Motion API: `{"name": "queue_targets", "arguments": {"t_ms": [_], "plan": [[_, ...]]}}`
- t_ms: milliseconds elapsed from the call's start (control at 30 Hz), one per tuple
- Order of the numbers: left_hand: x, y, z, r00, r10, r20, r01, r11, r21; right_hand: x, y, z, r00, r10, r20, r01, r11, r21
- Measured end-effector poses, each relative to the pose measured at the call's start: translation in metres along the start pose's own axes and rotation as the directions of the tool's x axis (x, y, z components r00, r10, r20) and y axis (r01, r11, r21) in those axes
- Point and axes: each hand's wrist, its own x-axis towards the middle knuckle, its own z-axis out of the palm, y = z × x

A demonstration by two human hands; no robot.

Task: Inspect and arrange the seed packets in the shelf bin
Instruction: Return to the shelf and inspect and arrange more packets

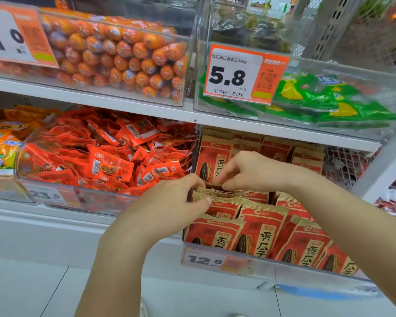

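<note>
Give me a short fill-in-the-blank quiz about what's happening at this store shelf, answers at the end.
1. Both hands pinch a packet top in the clear plastic bin of red-and-tan sunflower seed packets, priced ____.
2. The bin left of it holds small ____ snack sachets.
3. Above the seed packets, the orange price tag reads ____.

Answers: 12.8; red; 5.8

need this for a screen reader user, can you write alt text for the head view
Both hands reach into a clear shelf bin of red-and-tan seed packets: the left hand and right hand pinch the top edges of packets in the middle row. Neighbouring bins hold red snack packets, orange sausages and green packs.
</note>
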Motion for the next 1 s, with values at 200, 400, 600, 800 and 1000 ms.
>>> {"name": "queue_targets", "arguments": {"t_ms": [200, 400, 600, 800, 1000], "plan": [[-0.002, 0.002, 0.000, 1.000, -0.009, 0.014, 0.009, 1.000, 0.000, 0.012, 0.008, 0.005, 0.977, 0.037, -0.211, -0.086, 0.971, -0.225], [0.000, -0.001, -0.004, 0.999, 0.001, 0.035, 0.000, 0.999, -0.033, -0.010, 0.014, 0.010, 0.886, -0.056, -0.460, -0.046, 0.977, -0.208], [0.004, -0.005, -0.003, 0.984, -0.014, -0.175, -0.013, 0.988, -0.154, -0.056, 0.015, -0.003, 0.592, -0.174, -0.787, 0.153, 0.983, -0.102], [0.002, 0.017, 0.002, 0.918, 0.131, -0.373, -0.278, 0.886, -0.371, -0.091, -0.006, -0.028, 0.422, 0.000, -0.907, 0.517, 0.822, 0.240], [-0.009, 0.044, -0.004, 0.910, 0.341, -0.237, -0.414, 0.712, -0.567, -0.123, -0.016, -0.030, 0.490, 0.143, -0.860, 0.586, 0.676, 0.447]]}}
